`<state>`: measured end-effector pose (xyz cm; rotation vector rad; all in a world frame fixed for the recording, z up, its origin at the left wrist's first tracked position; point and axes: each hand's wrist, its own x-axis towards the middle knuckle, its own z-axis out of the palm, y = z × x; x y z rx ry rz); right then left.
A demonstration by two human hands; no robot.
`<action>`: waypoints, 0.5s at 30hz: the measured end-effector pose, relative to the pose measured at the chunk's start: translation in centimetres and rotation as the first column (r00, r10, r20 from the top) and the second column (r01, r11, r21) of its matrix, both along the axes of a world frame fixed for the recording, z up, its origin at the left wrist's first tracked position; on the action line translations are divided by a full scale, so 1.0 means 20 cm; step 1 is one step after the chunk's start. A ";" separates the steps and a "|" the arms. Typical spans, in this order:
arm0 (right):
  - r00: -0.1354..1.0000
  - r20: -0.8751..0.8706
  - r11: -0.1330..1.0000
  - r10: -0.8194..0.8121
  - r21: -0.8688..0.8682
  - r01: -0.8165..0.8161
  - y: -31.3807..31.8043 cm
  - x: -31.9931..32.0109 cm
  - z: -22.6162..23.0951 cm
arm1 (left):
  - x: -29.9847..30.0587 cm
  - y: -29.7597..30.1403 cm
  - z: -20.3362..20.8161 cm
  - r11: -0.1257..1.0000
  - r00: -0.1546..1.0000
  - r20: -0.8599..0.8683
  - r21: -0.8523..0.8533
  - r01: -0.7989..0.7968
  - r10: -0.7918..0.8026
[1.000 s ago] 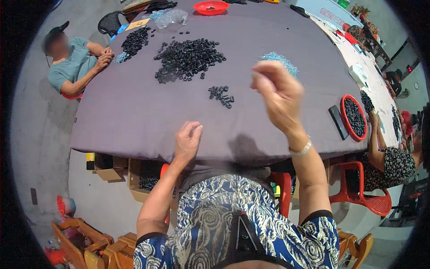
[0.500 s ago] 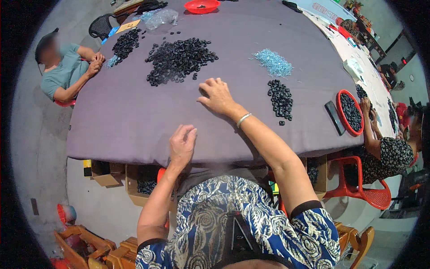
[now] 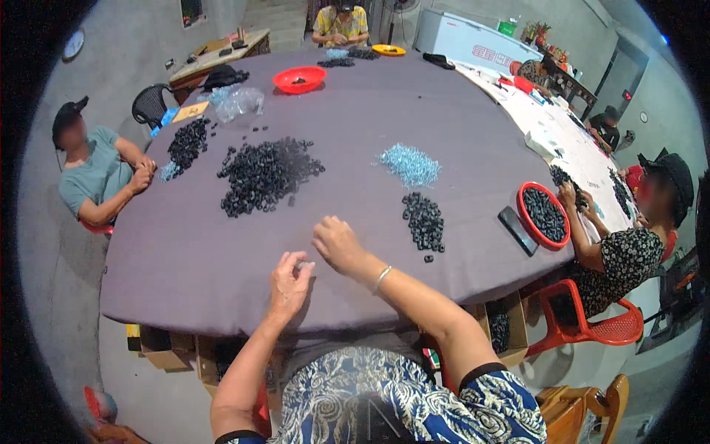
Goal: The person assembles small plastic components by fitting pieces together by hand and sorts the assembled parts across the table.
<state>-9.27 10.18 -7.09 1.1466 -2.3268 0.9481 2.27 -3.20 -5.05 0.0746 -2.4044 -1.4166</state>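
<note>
Both my hands are over the near part of the purple-grey tablecloth (image 3: 222, 296), close together but apart. My left hand (image 3: 290, 287) has its fingers curled towards the thumb; whatever is between the tips is too small to make out. Just to its right and farther out, my right hand (image 3: 342, 246) is closed with fingertips bent down and hidden, a silver bangle on its wrist. Beyond them lies a big heap of small black plastic pieces (image 3: 266, 176). To the right are a pile of small light-blue pins (image 3: 409, 165) and a smaller group of black pieces (image 3: 424, 222).
At right sit a dark phone-like slab (image 3: 518, 231) and a red basket (image 3: 523, 203) of black pieces. Farther off stand a red bowl (image 3: 299, 81) and a clear plastic bag (image 3: 240, 103). Co-workers sit left (image 3: 100, 166), right (image 3: 629, 244) and at the far end (image 3: 340, 26).
The head view has tilted up, so the table sits lower and more of the room shows. My right hand has drawn in closer to my left and its fingers have curled.
</note>
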 end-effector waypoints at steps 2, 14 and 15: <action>1.000 -0.007 1.000 -0.016 0.019 0.016 -0.01 0.00 -0.02 | -0.09 0.02 0.03 0.997 0.996 -0.089 -0.070 -0.017 0.010; 0.949 0.307 0.986 -0.074 -0.122 0.116 -0.02 -0.04 -0.01 | -0.43 0.11 -0.04 0.987 0.974 -0.164 -0.001 -0.161 0.158; 0.970 0.230 0.980 -0.075 -0.164 0.115 -0.02 -0.04 -0.02 | -0.43 0.11 -0.05 0.988 0.979 -0.137 0.058 -0.142 0.148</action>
